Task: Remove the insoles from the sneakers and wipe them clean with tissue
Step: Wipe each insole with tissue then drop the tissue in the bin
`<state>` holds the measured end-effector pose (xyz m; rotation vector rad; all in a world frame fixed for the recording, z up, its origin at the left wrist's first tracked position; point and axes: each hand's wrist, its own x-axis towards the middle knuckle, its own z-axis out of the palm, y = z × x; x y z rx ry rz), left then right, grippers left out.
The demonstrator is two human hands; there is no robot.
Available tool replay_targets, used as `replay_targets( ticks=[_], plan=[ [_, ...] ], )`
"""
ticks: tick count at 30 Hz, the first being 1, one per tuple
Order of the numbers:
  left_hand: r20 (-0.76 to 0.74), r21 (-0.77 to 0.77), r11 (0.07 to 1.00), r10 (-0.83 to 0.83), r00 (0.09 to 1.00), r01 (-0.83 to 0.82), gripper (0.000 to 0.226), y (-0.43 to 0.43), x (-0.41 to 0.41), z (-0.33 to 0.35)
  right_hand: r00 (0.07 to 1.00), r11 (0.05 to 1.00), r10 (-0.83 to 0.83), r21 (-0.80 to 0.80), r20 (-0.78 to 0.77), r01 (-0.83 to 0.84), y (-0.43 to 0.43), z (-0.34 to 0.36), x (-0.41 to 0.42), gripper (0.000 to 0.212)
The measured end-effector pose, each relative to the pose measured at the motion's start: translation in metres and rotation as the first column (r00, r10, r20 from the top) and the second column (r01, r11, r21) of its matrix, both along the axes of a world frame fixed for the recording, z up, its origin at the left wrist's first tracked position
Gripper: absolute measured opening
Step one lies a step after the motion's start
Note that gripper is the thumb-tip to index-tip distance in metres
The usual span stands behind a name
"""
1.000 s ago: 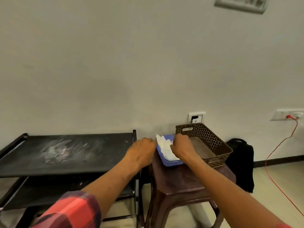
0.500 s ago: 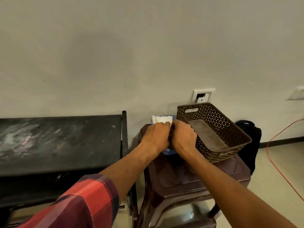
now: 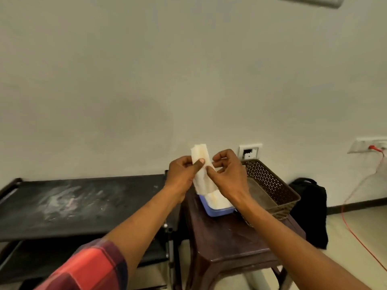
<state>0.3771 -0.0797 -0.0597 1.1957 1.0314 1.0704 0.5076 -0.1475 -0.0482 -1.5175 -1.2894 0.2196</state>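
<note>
Tissue-grabbing step: left grip [image 3: 181, 172] and right grip [image 3: 228, 174] both pinch a folded tissue [image 3: 200, 152] just above its box [image 3: 217, 212] on the bench [image 3: 230, 237], so next is probably carrying it to the sneakers, none in view.

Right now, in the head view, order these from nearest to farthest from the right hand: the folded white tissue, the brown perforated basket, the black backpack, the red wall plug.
1. Folded white tissue: pinched in the fingers of the right hand.
2. Brown perforated basket: just right of it.
3. Black backpack: farther right, lower down.
4. Red wall plug: far right, higher up.
</note>
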Motion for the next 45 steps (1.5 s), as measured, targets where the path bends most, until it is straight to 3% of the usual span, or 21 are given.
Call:
replay_targets(
  ticks=[6, 10, 14, 18, 19, 22, 25, 28, 30, 35, 39, 45],
  plan=[
    [0.108, -0.019, 0.994, 0.108, 0.988, -0.106, 0.019, -0.039, -0.055, 0.042, 0.987, 0.997, 0.081, -0.008, -0.140, -0.083, -0.031, 0.039, -0.049, 0.038],
    [0.099, 0.090, 0.976, 0.190, 0.977, -0.199, 0.030, -0.082, -0.124, 0.086, 0.937, 0.971, 0.232, 0.005, -0.262, -0.239, -0.046, 0.074, -0.116, 0.028],
    [0.147, 0.106, 0.954, 0.265, 0.953, -0.281, 0.058, -0.119, -0.246, 0.124, 0.790, 0.874, 0.449, 0.021, -0.417, -0.486, -0.056, 0.111, -0.235, 0.026],
    [0.273, 0.059, 0.955, 0.264, 0.925, -0.290, 0.098, -0.161, -0.370, 0.141, 0.604, 0.706, 0.615, 0.012, -0.507, -0.709, -0.071, 0.123, -0.356, 0.024],
    [0.268, 0.059, 0.938, 0.315, 0.910, -0.342, 0.095, -0.173, -0.401, 0.141, 0.570, 0.669, 0.639, 0.007, -0.517, -0.743, -0.077, 0.124, -0.388, 0.025],
    [0.209, 0.043, 0.857, 0.494, 0.844, -0.513, 0.049, -0.205, -0.484, 0.134, 0.528, 0.599, 0.676, -0.035, -0.514, -0.800, -0.097, 0.119, -0.471, 0.017],
    [0.158, 0.019, 0.795, 0.596, 0.787, -0.606, 0.023, -0.242, -0.549, 0.125, 0.449, 0.510, 0.705, -0.048, -0.549, -0.859, -0.119, 0.109, -0.538, 0.011],
    [0.112, -0.032, 0.741, 0.670, 0.734, -0.671, 0.026, -0.274, -0.595, 0.107, 0.375, 0.396, 0.740, -0.088, -0.558, -0.914, -0.141, 0.093, -0.593, 0.045],
    [0.105, -0.064, 0.713, 0.701, 0.706, -0.698, 0.037, -0.285, -0.617, 0.088, 0.331, 0.338, 0.715, -0.110, -0.616, -0.935, -0.149, 0.076, -0.621, 0.058],
    [0.055, -0.231, 0.637, 0.763, 0.644, -0.735, 0.035, -0.284, -0.667, 0.000, 0.348, 0.295, 0.644, -0.200, -0.681, -0.935, -0.147, -0.015, -0.681, 0.027],
    [-0.004, -0.383, 0.558, 0.796, 0.606, -0.736, 0.026, -0.283, -0.696, -0.114, 0.416, 0.244, 0.631, -0.341, -0.655, -0.908, -0.133, -0.124, -0.709, 0.030],
    [-0.178, -0.631, 0.327, 0.821, 0.542, -0.703, 0.018, -0.311, -0.706, -0.324, 0.485, 0.098, 0.658, -0.573, -0.576, -0.814, -0.133, -0.323, -0.716, 0.022]
  ],
)
